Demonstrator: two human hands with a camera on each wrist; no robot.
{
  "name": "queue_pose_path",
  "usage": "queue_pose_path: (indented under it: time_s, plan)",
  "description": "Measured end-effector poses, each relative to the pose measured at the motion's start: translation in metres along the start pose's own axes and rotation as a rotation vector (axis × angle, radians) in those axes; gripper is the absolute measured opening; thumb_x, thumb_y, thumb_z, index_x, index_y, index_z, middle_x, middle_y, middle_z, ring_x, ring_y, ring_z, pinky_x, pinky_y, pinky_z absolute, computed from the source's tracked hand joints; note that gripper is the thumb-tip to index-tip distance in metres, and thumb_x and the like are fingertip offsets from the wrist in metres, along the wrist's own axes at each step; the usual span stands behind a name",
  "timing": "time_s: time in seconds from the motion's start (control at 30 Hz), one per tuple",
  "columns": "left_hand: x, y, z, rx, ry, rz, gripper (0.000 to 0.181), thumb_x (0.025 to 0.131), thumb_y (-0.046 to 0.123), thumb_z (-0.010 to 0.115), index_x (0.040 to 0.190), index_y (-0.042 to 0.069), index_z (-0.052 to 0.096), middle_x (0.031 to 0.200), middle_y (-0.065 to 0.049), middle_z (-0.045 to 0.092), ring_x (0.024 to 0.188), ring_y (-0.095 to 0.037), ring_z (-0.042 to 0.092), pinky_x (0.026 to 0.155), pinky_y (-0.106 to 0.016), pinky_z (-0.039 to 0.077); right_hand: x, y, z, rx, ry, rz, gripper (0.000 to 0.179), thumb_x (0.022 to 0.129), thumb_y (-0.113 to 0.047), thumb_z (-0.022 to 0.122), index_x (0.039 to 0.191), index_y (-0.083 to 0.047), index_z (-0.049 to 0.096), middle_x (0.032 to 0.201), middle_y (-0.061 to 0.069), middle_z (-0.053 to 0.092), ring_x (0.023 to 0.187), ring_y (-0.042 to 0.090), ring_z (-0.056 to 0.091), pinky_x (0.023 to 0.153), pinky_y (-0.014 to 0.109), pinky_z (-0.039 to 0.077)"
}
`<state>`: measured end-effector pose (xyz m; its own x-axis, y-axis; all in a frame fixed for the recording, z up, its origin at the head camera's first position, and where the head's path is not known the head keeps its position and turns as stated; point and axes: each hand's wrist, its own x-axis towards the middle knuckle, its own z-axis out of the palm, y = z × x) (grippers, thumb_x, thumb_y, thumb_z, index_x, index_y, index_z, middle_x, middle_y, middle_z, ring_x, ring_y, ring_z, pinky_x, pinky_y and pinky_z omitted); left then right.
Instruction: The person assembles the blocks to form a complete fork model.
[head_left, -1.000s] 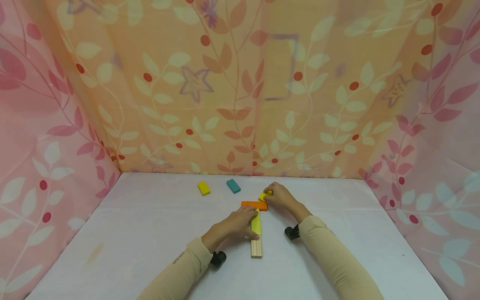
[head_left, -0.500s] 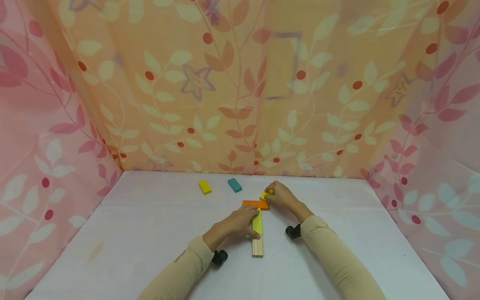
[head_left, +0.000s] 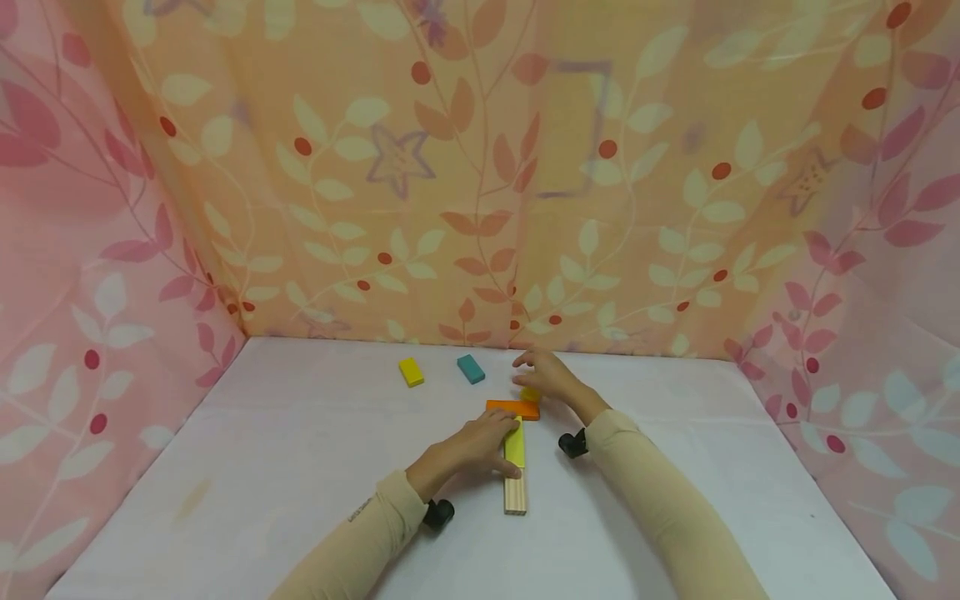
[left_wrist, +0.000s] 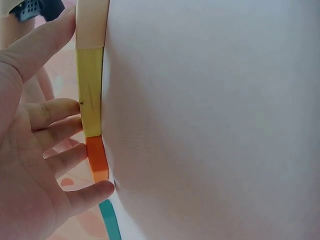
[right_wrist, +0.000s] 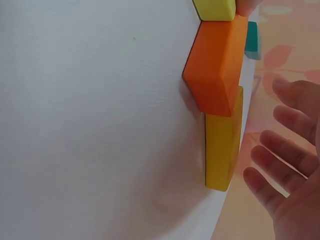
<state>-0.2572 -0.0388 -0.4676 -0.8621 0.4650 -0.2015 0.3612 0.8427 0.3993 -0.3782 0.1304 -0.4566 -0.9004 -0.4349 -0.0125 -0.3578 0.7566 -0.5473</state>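
Observation:
In the head view, a plain wooden block (head_left: 515, 497), a light yellow block (head_left: 514, 450) and an orange block (head_left: 513, 410) join end to side on the white table, the orange one lying crosswise. My left hand (head_left: 467, 448) rests fingertips along this row, thumb by the plain block and fingers at the light yellow and orange ones. Behind the orange block's right end lies a deeper yellow block (right_wrist: 220, 152), against the orange in the right wrist view. Over it hovers my right hand (head_left: 551, 377), fingers spread and apart from it, holding nothing.
Farther back on the white table (head_left: 300, 450) lie a teal block (head_left: 471, 369) and another yellow block (head_left: 411, 372). A flowered cloth (head_left: 360, 208) hangs along the back edge, with pink cloth on both sides. Black wrist cameras sit under both wrists.
My right hand has let go of the deeper yellow block and risen slightly up and back, its fingers opening. The left hand stays on the row.

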Motion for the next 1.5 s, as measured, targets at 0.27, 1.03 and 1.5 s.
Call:
queue_pose_path:
  time_s: [0.27,1.03,1.5]
  plan:
    - [-0.002,-0.001,-0.002,0.001,-0.002,-0.006,0.083,0.075,0.051,0.079,0.143,0.014,0.048,0.15,-0.002,0.045,0.14,-0.022,0.037,0.115,-0.047,0.036,0.019,-0.015,0.003,-0.023,-0.063,-0.049,0.038,0.092,-0.029,0.068,0.125,-0.01,0.064,0.141,0.013,0.054,0.128,0.033,0.051,0.11,0.049,0.042]
    - [-0.003,-0.005,0.0,0.012,0.02,0.044,0.083,0.076,0.051,0.079,0.143,0.012,0.048,0.153,-0.003,0.041,0.143,-0.022,0.034,0.113,-0.049,0.037,0.046,-0.035,0.016,-0.153,-0.166,-0.226,0.046,0.094,-0.024,0.066,0.136,-0.009,0.057,0.143,0.012,0.054,0.134,0.031,0.048,0.114,0.048,0.036]
    - [-0.001,-0.002,-0.001,0.009,0.019,0.058,0.081,0.077,0.049,0.079,0.142,0.011,0.049,0.153,-0.004,0.041,0.143,-0.021,0.034,0.113,-0.048,0.038,0.049,-0.042,0.022,-0.222,-0.228,-0.322,0.044,0.098,-0.017,0.059,0.14,-0.006,0.052,0.15,0.014,0.046,0.143,0.032,0.037,0.119,0.047,0.029]
